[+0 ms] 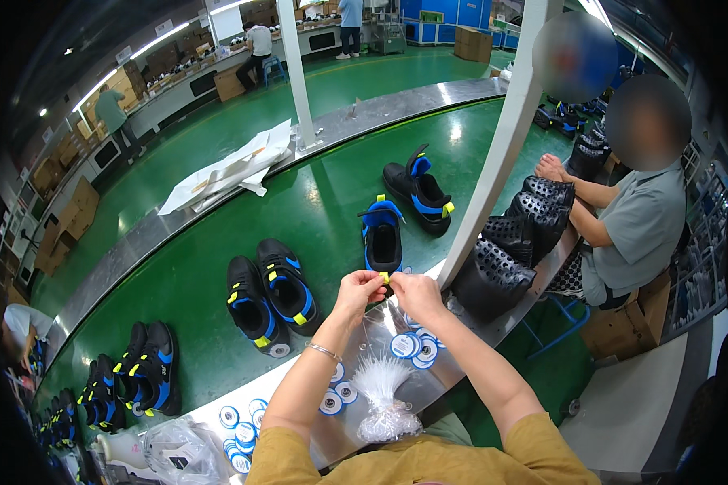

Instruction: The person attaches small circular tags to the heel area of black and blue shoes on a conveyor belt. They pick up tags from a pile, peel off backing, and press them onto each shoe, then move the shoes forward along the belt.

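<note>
Far to your left on the green conveyor belt (218, 315), pairs of black shoes with blue and yellow trim run off toward the edge. Next comes the pair of black shoes (268, 297) lying side by side, heels toward you, just left of your hands. Along the near steel worktop (299, 380) round blue-and-white tags (239, 424) are scattered, and a bundle of clear plastic fasteners (383, 396) lies between your forearms.

Your left hand (358, 289) and your right hand (412, 291) meet above the near edge of the belt, fingertips touching. Both sets of fingers are closed in a pinch on the small yellow pull tab (385, 277) at the heel of the single black-and-blue shoe (382, 236). That shoe lies straight ahead of your fingers, its long axis running away from you, toe far and heel near, so the tab is the closest part of it. Neither hand is clearly nearer; they come at it evenly from either side. Whether anything else is held between your fingertips is too small to tell.

Further right, another black-and-blue shoe (418, 190) lies at an angle beyond it. A white post (493, 162) rises just right of your right hand, and past it a seated co-worker's hand (550, 168) rests on a stack of black perforated shoes (518, 234).
</note>
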`<move>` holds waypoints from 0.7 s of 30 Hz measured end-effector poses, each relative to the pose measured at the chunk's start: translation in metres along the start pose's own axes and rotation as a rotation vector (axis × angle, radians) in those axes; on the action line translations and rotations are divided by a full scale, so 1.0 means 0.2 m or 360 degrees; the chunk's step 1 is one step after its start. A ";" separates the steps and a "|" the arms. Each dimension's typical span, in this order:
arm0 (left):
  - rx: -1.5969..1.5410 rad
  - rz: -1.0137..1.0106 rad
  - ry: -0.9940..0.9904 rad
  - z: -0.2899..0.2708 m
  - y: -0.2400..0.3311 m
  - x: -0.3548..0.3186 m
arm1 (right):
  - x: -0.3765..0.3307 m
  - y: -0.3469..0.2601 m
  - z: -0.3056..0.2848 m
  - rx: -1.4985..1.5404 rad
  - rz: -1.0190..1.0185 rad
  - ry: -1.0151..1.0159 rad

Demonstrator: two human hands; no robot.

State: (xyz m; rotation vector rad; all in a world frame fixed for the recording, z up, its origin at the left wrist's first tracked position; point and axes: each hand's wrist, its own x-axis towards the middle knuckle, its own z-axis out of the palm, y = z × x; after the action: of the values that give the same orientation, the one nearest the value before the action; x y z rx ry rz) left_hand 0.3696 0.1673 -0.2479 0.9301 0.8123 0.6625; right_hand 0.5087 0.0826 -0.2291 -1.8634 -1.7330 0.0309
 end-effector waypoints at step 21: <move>-0.0134 -0.0004 0.0010 -0.09 -0.02 -0.06 | 0.03 -0.08 -0.01 0.0089 0.0094 -0.0169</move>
State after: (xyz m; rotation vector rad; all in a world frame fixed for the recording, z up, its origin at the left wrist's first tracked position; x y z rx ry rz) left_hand 0.3489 0.1636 -0.2546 0.8510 0.7855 0.6926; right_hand 0.4956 0.0878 -0.2180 -1.9022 -1.7286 0.2029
